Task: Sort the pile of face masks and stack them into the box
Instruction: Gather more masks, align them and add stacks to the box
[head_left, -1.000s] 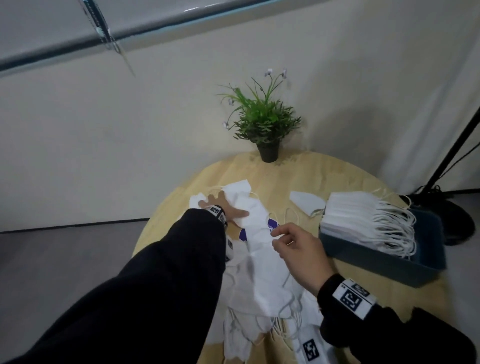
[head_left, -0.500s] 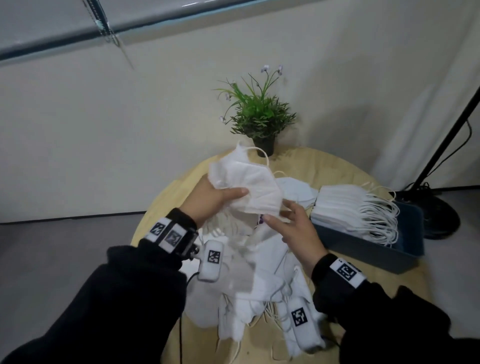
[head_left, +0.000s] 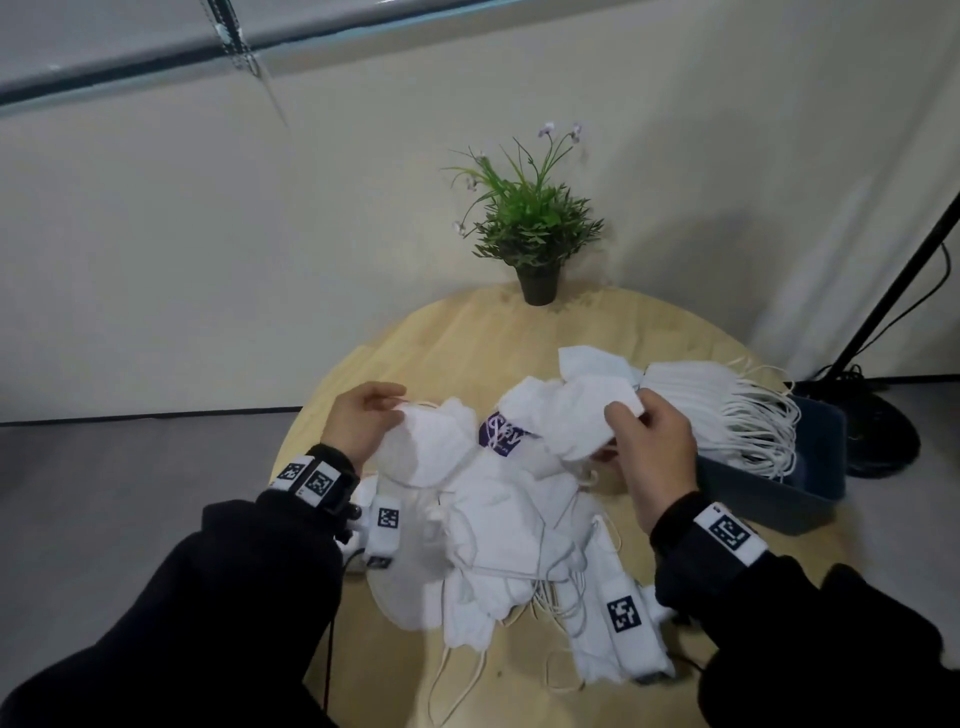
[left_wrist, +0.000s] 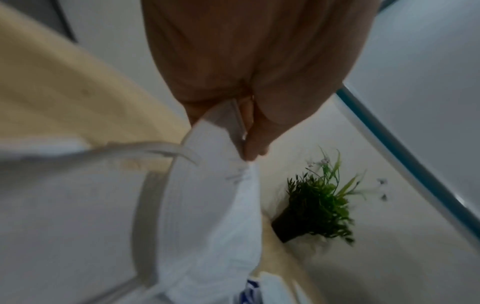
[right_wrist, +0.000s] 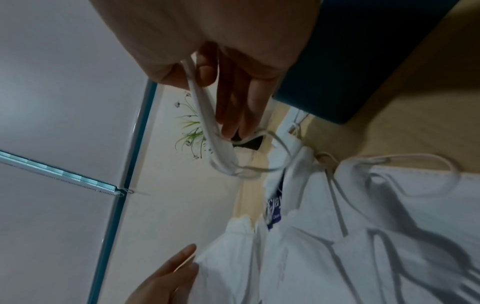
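A loose pile of white face masks (head_left: 498, 540) covers the middle of the round wooden table (head_left: 426, 338). My left hand (head_left: 392, 408) pinches the top edge of one white mask (head_left: 431, 449) at the pile's left; the left wrist view shows fingers (left_wrist: 249, 142) closed on that mask (left_wrist: 207, 195). My right hand (head_left: 621, 423) grips another white mask (head_left: 566, 415) just left of the dark blue box (head_left: 774, 496). In the right wrist view its fingers (right_wrist: 233, 98) hold the folded mask edge (right_wrist: 207, 123). A stack of masks (head_left: 717, 410) fills the box.
A purple packet (head_left: 501, 436) lies among the masks. A potted plant (head_left: 535, 234) stands at the table's far edge. A black stand with cables (head_left: 872, 395) rises on the floor to the right. Ear loops trail toward the near table edge (head_left: 467, 675).
The mask my left hand held raised now sits in my right hand, nearer the box. My left hand has dropped to the pile and taken hold of another mask.
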